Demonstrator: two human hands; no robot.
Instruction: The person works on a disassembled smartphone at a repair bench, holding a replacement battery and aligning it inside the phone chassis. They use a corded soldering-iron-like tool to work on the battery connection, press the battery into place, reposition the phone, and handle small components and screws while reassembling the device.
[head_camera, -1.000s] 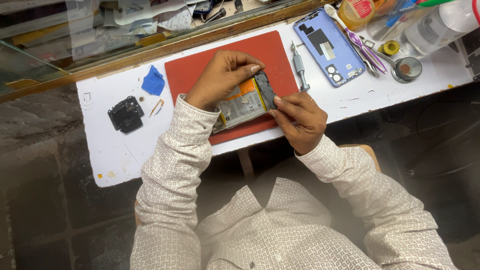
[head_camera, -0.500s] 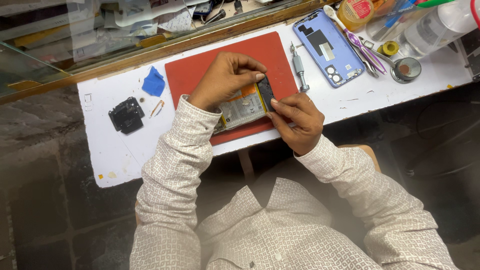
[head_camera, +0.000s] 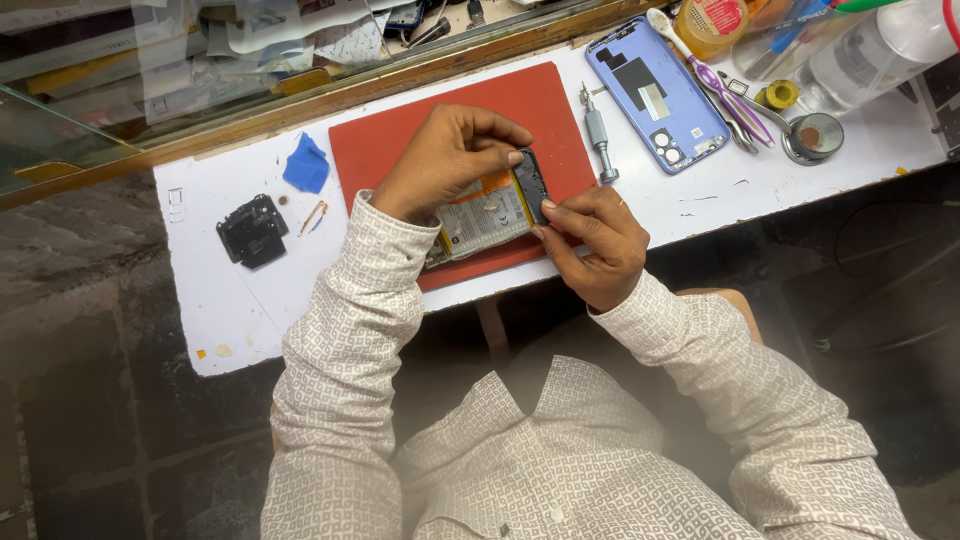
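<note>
An opened phone (head_camera: 490, 212) with its pale battery and orange strip showing lies on a red mat (head_camera: 400, 140). My left hand (head_camera: 440, 160) arches over the phone from above, fingertips pinching its black top end. My right hand (head_camera: 590, 240) grips the same end from the right and below. Both hands hold the phone between them just above the mat.
A blue phone back cover (head_camera: 655, 95) and a screwdriver (head_camera: 597, 130) lie right of the mat, with tweezers (head_camera: 730, 100), a small round tin (head_camera: 812, 137), tape roll and bottle beyond. Left of the mat sit a blue pick (head_camera: 307, 165) and a black plastic part (head_camera: 252, 230). Glass edge behind.
The phone has been tilted and shifted slightly; my left fingers have moved along to its black top end while my right hand stays at that end.
</note>
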